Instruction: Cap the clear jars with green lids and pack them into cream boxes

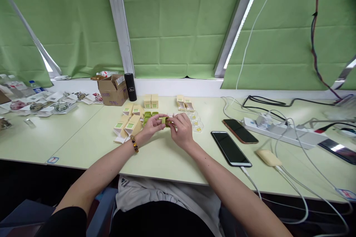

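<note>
Left hand (pixel 151 127) and right hand (pixel 182 131) meet on a small green case (pixel 165 120) above the pale counter (pixel 94 140), yellow boxes (pixel 133 125) crowding the left, clear packs (pixel 197 123) just right, phones (pixel 230 149) lying farther out!

Premises: an indoor workroom, most like a small packing room; an office pressed into such use cannot be ruled out. Grounds: a long pale table (pixel 83 152) runs along a wall of windows, their metal frames (pixel 120 22) hung with green blinds (pixel 180 18). A label (pixel 52 160) is stuck at the table's front edge. On top stand small cartons (pixel 133 124) in groups, card-backed clear packs (pixel 61 107) and a cardboard box (pixel 113 95). Personal items share the surface: phones (pixel 231 149), drink bottles (pixel 36 87) and a loaded power strip (pixel 267 130).
</note>
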`<act>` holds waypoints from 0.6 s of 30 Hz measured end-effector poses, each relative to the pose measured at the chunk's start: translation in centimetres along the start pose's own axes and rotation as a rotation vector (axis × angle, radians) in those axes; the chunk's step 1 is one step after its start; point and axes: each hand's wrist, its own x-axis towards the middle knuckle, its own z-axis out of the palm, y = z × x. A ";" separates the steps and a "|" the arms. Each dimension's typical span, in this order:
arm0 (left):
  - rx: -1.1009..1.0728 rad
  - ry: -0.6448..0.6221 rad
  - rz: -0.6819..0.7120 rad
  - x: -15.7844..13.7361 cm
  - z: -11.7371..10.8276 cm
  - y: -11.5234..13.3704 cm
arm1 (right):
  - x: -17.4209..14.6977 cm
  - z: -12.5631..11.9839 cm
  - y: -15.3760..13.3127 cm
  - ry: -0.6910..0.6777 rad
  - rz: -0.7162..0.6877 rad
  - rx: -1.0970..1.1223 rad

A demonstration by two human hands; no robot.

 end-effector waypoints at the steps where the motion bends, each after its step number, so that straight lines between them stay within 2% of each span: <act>1: 0.006 -0.004 -0.002 0.0 -0.1 0.0 | 0.0 0.0 0.1 -0.010 -0.005 -0.005; 9: 0.015 -0.036 -0.020 0.0 -0.5 -0.2 | -0.1 0.3 0.4 -0.003 -0.073 0.007; 14: 0.023 -0.034 -0.006 0.1 -0.4 0.0 | 0.2 0.3 0.7 0.133 -0.196 0.114; 18: 0.064 0.048 0.039 0.3 -0.3 0.7 | 0.4 -0.2 1.0 0.179 -0.239 0.220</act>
